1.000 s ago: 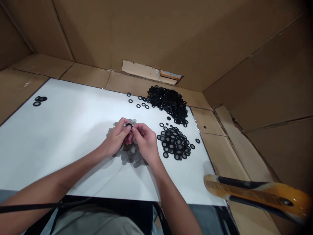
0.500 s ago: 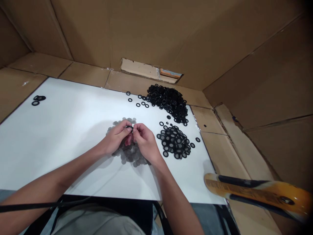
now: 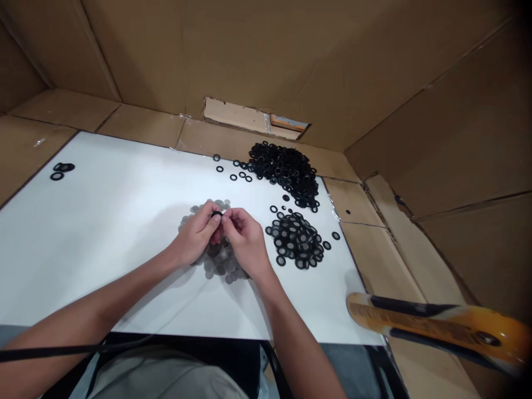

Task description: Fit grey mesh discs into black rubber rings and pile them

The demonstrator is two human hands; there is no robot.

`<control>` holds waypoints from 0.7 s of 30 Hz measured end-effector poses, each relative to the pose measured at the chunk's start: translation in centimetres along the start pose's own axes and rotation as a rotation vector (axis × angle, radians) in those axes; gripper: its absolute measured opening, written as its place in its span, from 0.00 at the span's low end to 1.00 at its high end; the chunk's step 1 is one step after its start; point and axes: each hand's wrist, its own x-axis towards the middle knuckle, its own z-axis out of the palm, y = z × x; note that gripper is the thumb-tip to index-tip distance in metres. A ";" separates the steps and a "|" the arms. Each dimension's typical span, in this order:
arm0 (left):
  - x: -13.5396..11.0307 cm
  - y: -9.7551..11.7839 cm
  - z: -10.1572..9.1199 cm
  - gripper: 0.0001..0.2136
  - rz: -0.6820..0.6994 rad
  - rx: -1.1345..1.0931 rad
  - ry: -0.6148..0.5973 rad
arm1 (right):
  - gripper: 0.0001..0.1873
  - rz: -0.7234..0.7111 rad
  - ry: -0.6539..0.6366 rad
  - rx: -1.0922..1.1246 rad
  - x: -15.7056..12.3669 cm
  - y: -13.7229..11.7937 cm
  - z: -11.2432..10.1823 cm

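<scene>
Black rubber ring sits clamped between my left grip and right grip, both closed on it above the grey discs near the middle of the white table. Its long axis runs roughly crosswise, nearly edge-on to me, though part is hidden. A close, even pinch at the rim should stop it slipping.
</scene>
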 end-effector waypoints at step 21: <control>0.3 0.1 -0.1 0.10 0.003 0.006 0.019 | 0.08 0.048 0.037 0.074 0.6 -0.3 -0.9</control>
